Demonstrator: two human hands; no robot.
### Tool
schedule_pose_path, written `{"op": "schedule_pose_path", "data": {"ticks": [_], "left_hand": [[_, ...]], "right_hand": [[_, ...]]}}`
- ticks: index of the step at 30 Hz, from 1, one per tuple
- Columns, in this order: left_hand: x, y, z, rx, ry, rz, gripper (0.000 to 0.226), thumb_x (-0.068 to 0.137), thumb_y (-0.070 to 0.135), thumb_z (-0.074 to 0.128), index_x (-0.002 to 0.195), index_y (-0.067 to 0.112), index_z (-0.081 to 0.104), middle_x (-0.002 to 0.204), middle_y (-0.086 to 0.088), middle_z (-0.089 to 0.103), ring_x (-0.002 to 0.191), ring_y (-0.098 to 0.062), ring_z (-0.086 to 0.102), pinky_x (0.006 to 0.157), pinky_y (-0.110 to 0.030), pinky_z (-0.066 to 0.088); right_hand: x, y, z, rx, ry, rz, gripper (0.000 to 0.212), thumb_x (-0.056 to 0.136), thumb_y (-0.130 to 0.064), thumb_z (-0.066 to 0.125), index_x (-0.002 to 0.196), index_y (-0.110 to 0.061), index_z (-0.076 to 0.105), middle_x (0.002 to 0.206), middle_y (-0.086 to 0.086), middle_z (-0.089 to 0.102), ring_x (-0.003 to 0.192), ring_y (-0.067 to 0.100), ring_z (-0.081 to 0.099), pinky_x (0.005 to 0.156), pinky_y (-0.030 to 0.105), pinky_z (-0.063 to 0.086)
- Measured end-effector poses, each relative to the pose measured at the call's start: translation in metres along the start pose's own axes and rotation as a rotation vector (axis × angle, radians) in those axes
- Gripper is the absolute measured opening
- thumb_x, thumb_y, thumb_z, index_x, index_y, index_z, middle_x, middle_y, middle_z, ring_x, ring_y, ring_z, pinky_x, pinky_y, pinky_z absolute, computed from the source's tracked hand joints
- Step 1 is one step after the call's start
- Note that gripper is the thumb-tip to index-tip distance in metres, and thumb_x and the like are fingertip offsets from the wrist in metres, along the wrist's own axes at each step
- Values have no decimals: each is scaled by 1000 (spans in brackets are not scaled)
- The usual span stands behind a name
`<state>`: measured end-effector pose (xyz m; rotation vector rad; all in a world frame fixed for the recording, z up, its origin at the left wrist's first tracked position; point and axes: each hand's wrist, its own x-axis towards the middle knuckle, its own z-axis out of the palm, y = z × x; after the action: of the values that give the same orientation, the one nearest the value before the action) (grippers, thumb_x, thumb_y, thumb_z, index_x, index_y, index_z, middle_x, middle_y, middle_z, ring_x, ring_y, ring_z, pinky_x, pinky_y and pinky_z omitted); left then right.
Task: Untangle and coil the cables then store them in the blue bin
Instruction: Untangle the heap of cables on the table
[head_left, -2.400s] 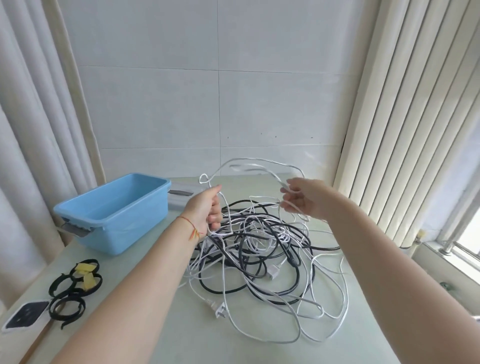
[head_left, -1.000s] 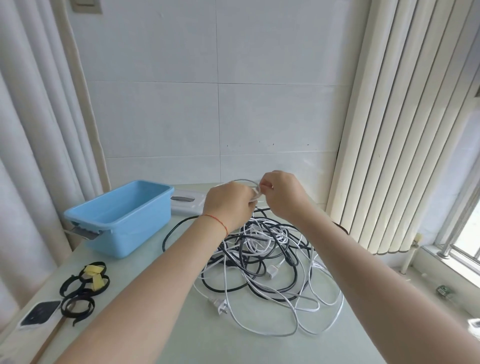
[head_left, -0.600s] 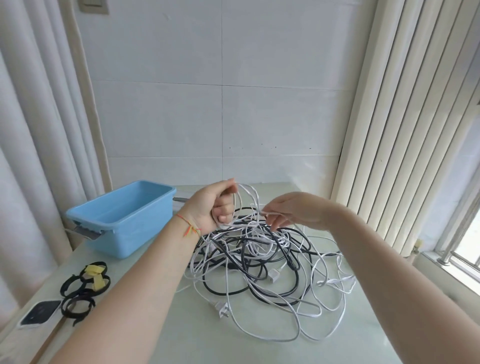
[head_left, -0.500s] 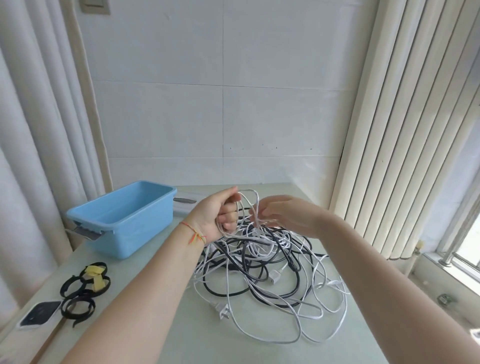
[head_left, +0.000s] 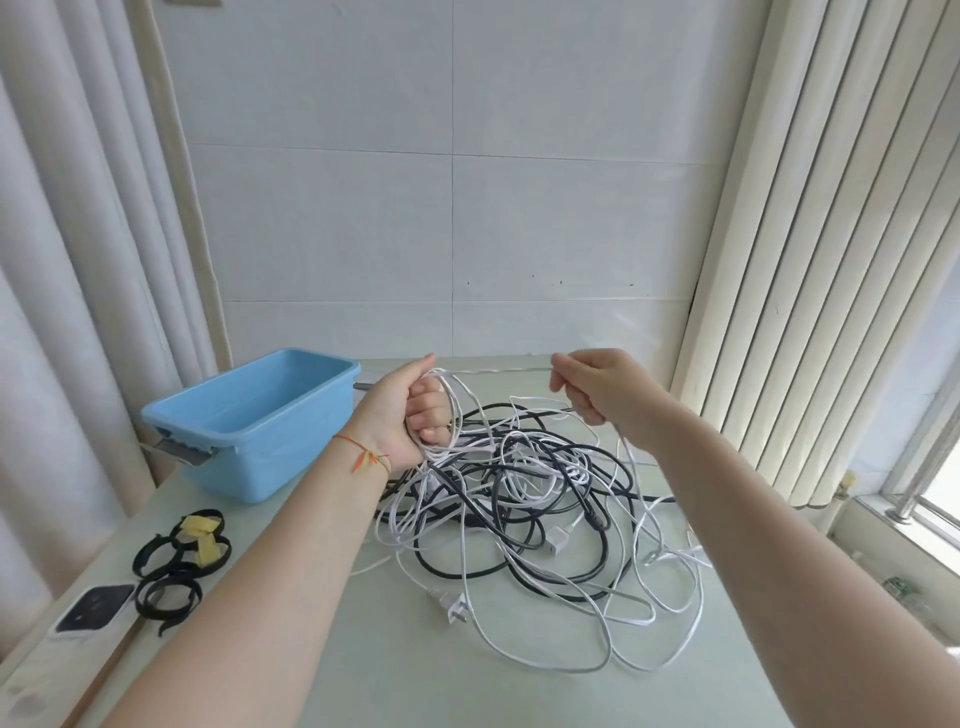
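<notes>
Fingers of the left hand (head_left: 410, 415) were curled round several gathered loops of the white cable (head_left: 498, 370), that grip closed on the small coil, while the right hand (head_left: 597, 389) pinched the same cable farther along, its fingers closed on the strand. Half a second earlier the two hands had been close together at the coil; now the right hand had drawn away to the person's right, and a length of white cable ran taut and nearly level between the two hands. From the right hand the cable dropped to the tangle of white and black cables (head_left: 519, 499), which lay on the worktop (head_left: 363, 649) below and between the forearms, with a white plug (head_left: 449, 605) at its near edge. The fresh span probably served as the next turn to be laid onto the coil in the left hand, so coiling of the first cable appeared under way, with most of the heap unsorted. Blue bin (head_left: 249, 415) stood just left of the tangle and looked empty, as far as its interior showed. Black straps (head_left: 171, 571) lay near the worktop's left edge.
</notes>
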<state>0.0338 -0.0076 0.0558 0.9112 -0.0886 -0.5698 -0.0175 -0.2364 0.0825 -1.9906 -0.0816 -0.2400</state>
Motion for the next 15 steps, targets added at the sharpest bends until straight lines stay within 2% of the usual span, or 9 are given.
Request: {"op": "schedule_pose_path", "data": {"ticks": [2, 5, 7, 8, 10, 12, 13, 14, 15], "left_hand": [[1, -1, -3, -64, -46, 22, 51, 99, 35, 47, 55, 26, 25, 40, 8, 17, 31, -8, 21, 35, -15, 21], [9, -1, -11, -274, -48, 90, 54, 100, 36, 45, 51, 25, 26, 40, 8, 19, 31, -8, 22, 36, -16, 22], [14, 6, -26, -464, 66, 160, 57, 102, 37, 42, 49, 23, 27, 40, 6, 19, 32, -9, 21, 41, -14, 23], [16, 11, -35, -512, 157, 218, 56, 104, 37, 40, 51, 23, 26, 40, 6, 20, 31, -9, 22, 42, -13, 24], [18, 14, -45, -506, 285, 299, 51, 106, 36, 36, 59, 23, 23, 39, 6, 20, 30, -9, 23, 40, -11, 25], [20, 6, -41, -450, 310, 310, 49, 105, 35, 37, 61, 23, 20, 38, 6, 21, 29, -9, 24, 39, -10, 25], [21, 0, -35, -401, 304, 305, 48, 105, 35, 37, 62, 23, 21, 37, 7, 21, 29, -9, 24, 39, -11, 26], [21, -7, -27, -338, 293, 293, 48, 106, 36, 37, 62, 22, 22, 37, 7, 22, 30, -9, 24, 40, -12, 25], [21, -13, -19, -271, 278, 265, 48, 105, 36, 37, 62, 22, 24, 38, 7, 23, 31, -9, 24, 41, -14, 24]], "right_hand": [[4, 7, -4, 17, -170, 85, 36, 105, -26, 43, 76, -8, 55, 42, -4, 33, 40, 16, 27, 46, 27, 22], [1, 14, -10, 141, -522, 217, 31, 106, -26, 40, 87, -6, 55, 46, -3, 26, 39, 11, 18, 39, 21, 17], [-1, 25, -26, 98, -617, 275, 24, 104, -25, 46, 92, -6, 56, 51, -5, 24, 42, 10, 16, 39, 20, 15], [-1, 31, -35, 83, -579, 318, 21, 101, -24, 51, 93, -5, 57, 52, -5, 23, 43, 10, 17, 40, 20, 16], [4, 46, -51, -1, -252, 436, 20, 93, -21, 64, 92, -2, 59, 54, -1, 31, 44, 11, 25, 40, 21, 23], [8, 56, -58, -310, 251, 495, 13, 94, -10, 63, 87, 0, 58, 66, 12, 53, 54, 21, 46, 51, 27, 37], [10, 57, -57, -513, 454, 474, 5, 93, -4, 54, 92, 1, 57, 83, 19, 61, 71, 29, 56, 63, 33, 43], [11, 55, -53, -690, 576, 437, 15, 90, 0, 47, 102, 1, 55, 101, 23, 62, 91, 35, 59, 77, 38, 44], [13, 52, -46, -845, 592, 405, 26, 87, 0, 44, 111, 0, 53, 113, 24, 58, 106, 38, 54, 88, 42, 42]]}}
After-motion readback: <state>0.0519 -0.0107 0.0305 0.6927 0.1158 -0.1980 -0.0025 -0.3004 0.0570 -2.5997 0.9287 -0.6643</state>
